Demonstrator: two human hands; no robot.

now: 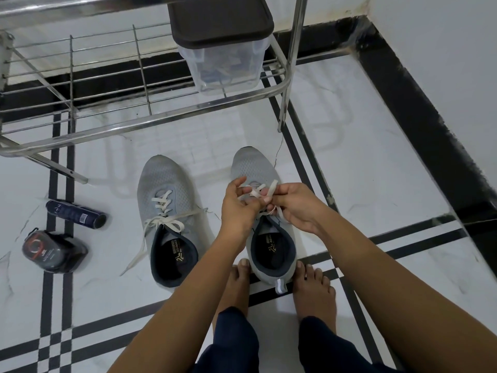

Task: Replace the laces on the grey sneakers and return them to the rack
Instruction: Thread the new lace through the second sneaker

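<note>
The right grey sneaker (250,168) stands on the white floor (376,157), its heel between the person's two bare feet and its toe pointing to the rack (150,125). Both hands meet above its tongue and hide the eyelets, so I cannot tell how far the white lace (271,188) is threaded there. The right hand (293,208) pinches this lace between thumb and fingers, and one flat end of it stands up above the fingers. The left hand (238,205) is close against the right one; the lace passes across its curled fingers and they hold it, while its thumb and first finger point upward. The left grey sneaker (161,181) stands just beside the first one, parallel to it. It is laced through its eyelets, and its loose lace ends (141,251) lie over its side and down on the floor. The steel rack is beyond the toes of both shoes. On its low wire shelf sits a clear plastic box (226,65) with a dark lid (217,20). To the left, well apart from the shoes, a dark spray can (75,214) lies on its side, and near it lies a dark packet (53,251).
</note>
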